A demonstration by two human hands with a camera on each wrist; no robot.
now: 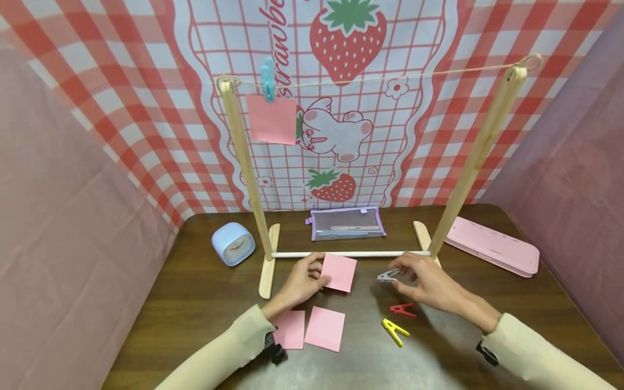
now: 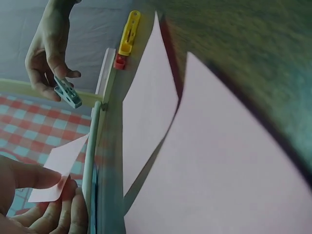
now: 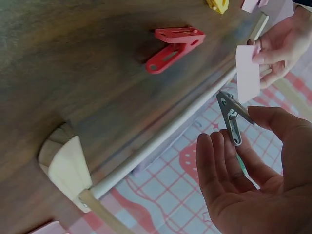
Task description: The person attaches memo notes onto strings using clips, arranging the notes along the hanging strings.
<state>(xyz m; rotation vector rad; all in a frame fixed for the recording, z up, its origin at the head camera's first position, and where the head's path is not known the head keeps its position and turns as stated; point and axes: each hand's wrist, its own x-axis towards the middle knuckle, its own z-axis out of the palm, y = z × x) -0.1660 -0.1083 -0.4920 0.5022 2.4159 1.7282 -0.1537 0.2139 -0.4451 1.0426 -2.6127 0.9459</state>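
Note:
My left hand pinches a pink square sticky note between thumb and fingers, lifted in front of the rack's white bottom bar. To its right, my right hand holds a grey clothespin by thumb and fingertips; the right wrist view shows its jaws pointing away from the palm. Two more pink notes lie side by side near my left sleeve, one partly covered by it. Below my right hand lie a red clothespin and a yellow clothespin.
A string spans two wooden posts. On its left part, a blue clothespin holds a pink note. Behind the bar lies a mesh pencil pouch. A blue clock stands left, a pink case right.

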